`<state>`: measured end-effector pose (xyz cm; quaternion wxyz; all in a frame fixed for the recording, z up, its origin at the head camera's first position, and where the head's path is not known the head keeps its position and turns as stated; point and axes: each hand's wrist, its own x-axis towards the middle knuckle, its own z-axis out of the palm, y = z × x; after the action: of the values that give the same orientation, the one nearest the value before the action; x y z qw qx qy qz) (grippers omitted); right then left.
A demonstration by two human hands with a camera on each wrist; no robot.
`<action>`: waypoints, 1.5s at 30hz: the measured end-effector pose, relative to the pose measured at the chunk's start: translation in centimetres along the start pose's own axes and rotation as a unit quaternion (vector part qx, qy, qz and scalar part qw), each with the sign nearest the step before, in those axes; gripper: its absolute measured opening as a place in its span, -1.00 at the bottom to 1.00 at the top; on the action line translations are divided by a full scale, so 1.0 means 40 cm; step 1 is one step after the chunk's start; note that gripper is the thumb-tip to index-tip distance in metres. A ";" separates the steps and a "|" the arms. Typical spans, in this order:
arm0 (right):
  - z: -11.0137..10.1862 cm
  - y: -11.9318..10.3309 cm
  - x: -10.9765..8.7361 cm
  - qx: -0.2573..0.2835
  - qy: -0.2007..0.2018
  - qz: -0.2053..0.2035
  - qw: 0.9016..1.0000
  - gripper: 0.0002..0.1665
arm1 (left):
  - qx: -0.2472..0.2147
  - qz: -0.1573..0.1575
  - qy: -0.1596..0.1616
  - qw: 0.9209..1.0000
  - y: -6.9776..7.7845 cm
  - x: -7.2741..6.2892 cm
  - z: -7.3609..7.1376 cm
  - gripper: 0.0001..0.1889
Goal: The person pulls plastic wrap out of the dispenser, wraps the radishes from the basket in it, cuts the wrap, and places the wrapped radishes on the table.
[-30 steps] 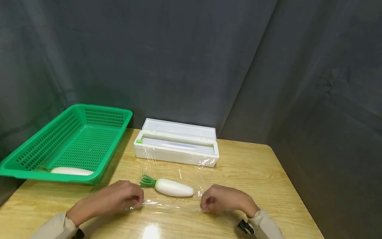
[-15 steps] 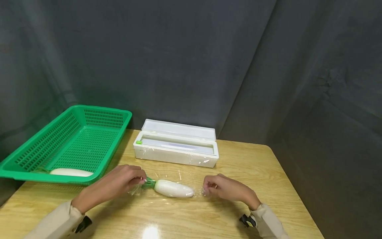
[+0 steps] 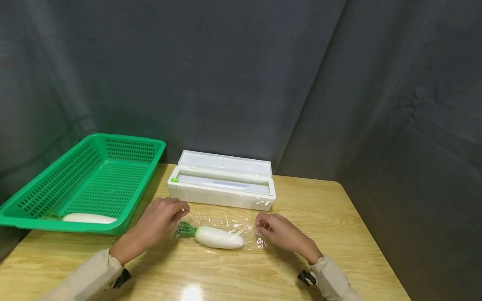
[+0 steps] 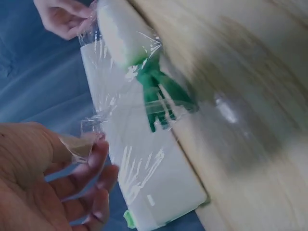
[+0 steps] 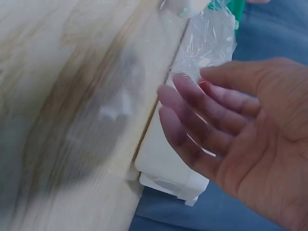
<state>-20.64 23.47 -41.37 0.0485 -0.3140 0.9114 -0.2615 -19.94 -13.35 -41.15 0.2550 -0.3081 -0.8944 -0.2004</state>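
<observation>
White radish [image 3: 219, 238] lies on its side on the wooden table [image 3: 316, 209], roughly between the two hands, its green leaf stubs [image 3: 185, 229] toward the left hand [image 3: 160, 217] and its bare end toward the right hand [image 3: 286, 232]. Clear plastic film [image 3: 241, 225] covers the radish and leaf stubs, crinkled and shiny (edges hard to trace in the head view). Left hand pinches a corner of film between thumb and index finger, other fingers loosely bent; left wrist view shows it well. Right hand pinches film near the bare end, thumb against fingertips, the rest curved. Both hands are off the radish itself.

Just behind: long white box [image 3: 218, 197], its lid [image 3: 225, 163] open and tipped back, pale roll [image 3: 222, 184] inside, small green piece [image 3: 175, 179] at the left end of the rim. To the left, green basket [image 3: 109, 179] with slotted walls; second radish [image 3: 89, 218] lies inside along the near side. Beige sleeves [image 3: 90, 274], black wrist straps [image 3: 122, 278]. Dark grey curtain [image 3: 211, 75] behind everything.
</observation>
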 end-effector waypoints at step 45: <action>0.101 -0.050 0.042 -0.079 -0.015 -0.082 0.993 -0.46 | -0.023 0.097 -0.116 0.988 0.011 -0.003 0.126 -0.46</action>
<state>-19.88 19.32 -43.68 0.0162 -0.3942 0.8996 -0.1873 -21.23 -10.50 -45.11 0.1610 -0.4207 -0.8787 -0.1583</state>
